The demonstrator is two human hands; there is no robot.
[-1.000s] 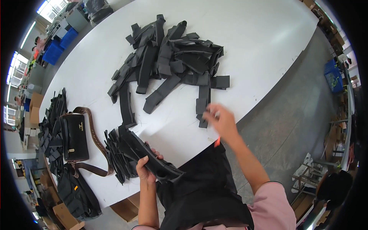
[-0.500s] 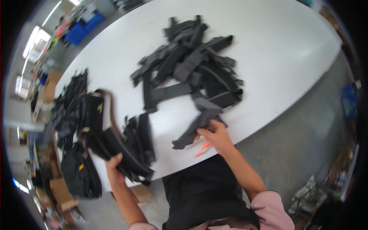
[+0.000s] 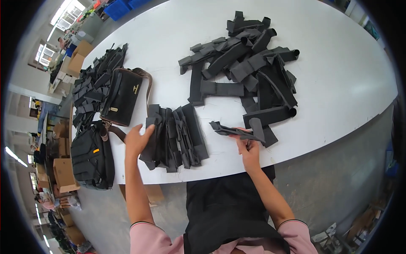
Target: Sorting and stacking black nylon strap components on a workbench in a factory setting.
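1. Shifted since the earlier frame: left hand [image 3: 137,137], from gripping a long dark bundle to resting against the left end of the row of folded strips [image 3: 171,137], with that bundle apparently laid down there.
2. Turned too: charcoal strip [image 3: 224,128] in the right hand [image 3: 249,154], from steeply slanted to nearly level.
3. On the left, thumb and forefinger spread, with nothing visibly pinched between; on the right, fingers closed around the charcoal strip near its middle. Small dark item in the right palm, too unclear to name.
4. Charcoal strip over the white table [image 3: 338,97], between the row and the loose pile [image 3: 249,63], close to the pile's lower edge. Well off to the left, beyond the row: black shoulder bag [image 3: 127,95] and backpack [image 3: 91,161].
5. Probably light, soft and bendy, with some springiness at the folds; not fragile, nor likely slippery. Best held flat across the middle, layers pinched together, to keep loose ends from flopping or fanning open.
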